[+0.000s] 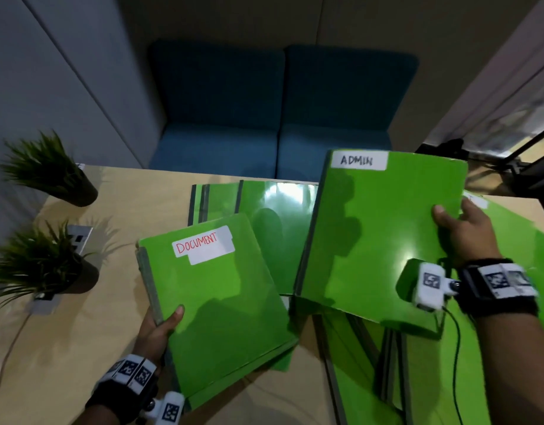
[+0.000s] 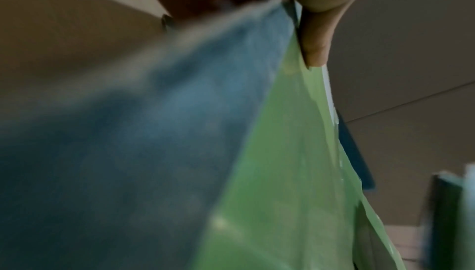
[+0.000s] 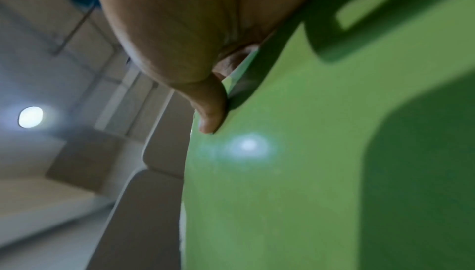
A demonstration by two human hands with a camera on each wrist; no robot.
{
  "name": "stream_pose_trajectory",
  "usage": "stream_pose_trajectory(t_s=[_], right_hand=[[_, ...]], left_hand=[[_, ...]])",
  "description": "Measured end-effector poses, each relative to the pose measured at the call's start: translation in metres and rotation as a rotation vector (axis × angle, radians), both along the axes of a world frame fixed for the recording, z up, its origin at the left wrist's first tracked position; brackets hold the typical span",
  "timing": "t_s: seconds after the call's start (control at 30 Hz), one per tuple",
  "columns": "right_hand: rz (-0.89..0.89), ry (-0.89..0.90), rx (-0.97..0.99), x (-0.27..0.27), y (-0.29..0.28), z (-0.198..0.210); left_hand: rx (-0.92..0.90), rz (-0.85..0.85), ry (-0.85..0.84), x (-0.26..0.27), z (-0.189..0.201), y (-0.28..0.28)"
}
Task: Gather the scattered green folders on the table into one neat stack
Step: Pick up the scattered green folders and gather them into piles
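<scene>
Over table: L hand grips DOCUMENT folder, R hand ADMIN folder

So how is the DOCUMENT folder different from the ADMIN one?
The DOCUMENT folder has red lettering; the ADMIN folder has dark lettering. The left hand grips DOCUMENT at its spine edge, while the right hand grips ADMIN at its open edge. Both are glossy green with white labels.

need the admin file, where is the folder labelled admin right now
In the head view the ADMIN folder is right of centre, held by the right hand, right of the DOCUMENT folder.
</scene>
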State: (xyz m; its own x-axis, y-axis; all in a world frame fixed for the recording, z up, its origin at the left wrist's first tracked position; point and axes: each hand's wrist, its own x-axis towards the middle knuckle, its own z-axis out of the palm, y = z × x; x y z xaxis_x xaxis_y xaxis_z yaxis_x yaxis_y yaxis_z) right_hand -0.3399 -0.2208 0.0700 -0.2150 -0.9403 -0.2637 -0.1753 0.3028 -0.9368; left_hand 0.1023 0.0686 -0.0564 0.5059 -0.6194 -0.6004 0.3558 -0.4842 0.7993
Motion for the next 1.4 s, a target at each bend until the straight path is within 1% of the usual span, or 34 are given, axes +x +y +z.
stream_pose_trajectory(t_s=[0.03,0.1,0.17,0.23,0.3,0.33,0.4,0.43,0.57,0.63,0.67,0.73,0.77,0.9,1.0,1.1,1.2,1.23,1.27,1.33,1.4], right_hand=[[0.003,-0.010,-0.011,-0.008,-0.002,0.007],[0.049,-0.065,-0.003,-0.006,0.004,0.011],[0.131,-0.061,0.031,0.006,0.008,-0.005],[0.181,-0.043,0.095,0.034,0.017,-0.023],[0.268,0.028,0.128,0.070,0.029,-0.041],[0.309,0.031,0.145,0.087,0.035,-0.048],[0.396,0.035,0.172,0.117,0.045,-0.060],[0.429,0.068,0.179,0.130,0.051,-0.062],[0.537,0.178,0.229,0.172,0.067,-0.073],[0.598,0.202,0.195,0.185,0.074,-0.079],[0.613,0.181,0.212,0.187,0.076,-0.083],[0.598,0.098,0.291,0.186,0.078,-0.088],[0.579,0.094,0.314,0.183,0.079,-0.090],[0.565,0.229,0.352,0.175,0.084,-0.094],[0.569,0.283,0.356,0.172,0.088,-0.093],[0.584,0.306,0.369,0.165,0.088,-0.089],[0.626,0.277,0.351,0.171,0.078,-0.091],[0.620,0.302,0.331,0.175,0.071,-0.092],[0.594,0.364,0.314,0.179,0.063,-0.096],[0.518,0.576,0.305,0.182,0.045,-0.106],[0.455,0.723,0.385,0.185,0.032,-0.110]], left_hand=[[-0.005,0.000,-0.002,-0.003,0.002,-0.002],[-0.006,-0.008,0.003,-0.007,0.002,-0.005],[-0.017,-0.021,0.008,-0.012,0.002,-0.008],[-0.045,-0.022,-0.003,-0.019,0.005,-0.013],[-0.075,-0.030,-0.010,-0.024,0.009,-0.018],[-0.092,-0.036,-0.009,-0.026,0.011,-0.019],[-0.113,-0.037,-0.011,-0.025,0.014,-0.020],[-0.127,-0.031,-0.013,-0.025,0.016,-0.019],[-0.129,-0.054,-0.040,-0.022,0.013,-0.009],[-0.137,-0.075,-0.066,-0.023,0.011,-0.006],[-0.143,-0.087,-0.079,-0.023,0.011,-0.006],[-0.169,-0.090,-0.096,-0.029,0.016,-0.013],[-0.189,-0.095,-0.080,-0.032,0.019,-0.016],[-0.182,-0.164,0.014,-0.050,0.024,-0.026],[-0.149,-0.217,0.124,-0.060,0.022,-0.032],[-0.141,-0.259,0.117,-0.059,0.024,-0.038],[-0.165,-0.209,0.109,-0.048,0.026,-0.040],[-0.175,-0.192,0.106,-0.044,0.027,-0.040],[-0.181,-0.174,0.104,-0.038,0.028,-0.038],[-0.174,-0.135,0.083,-0.024,0.025,-0.031],[-0.140,-0.092,0.059,-0.009,0.020,-0.024]])
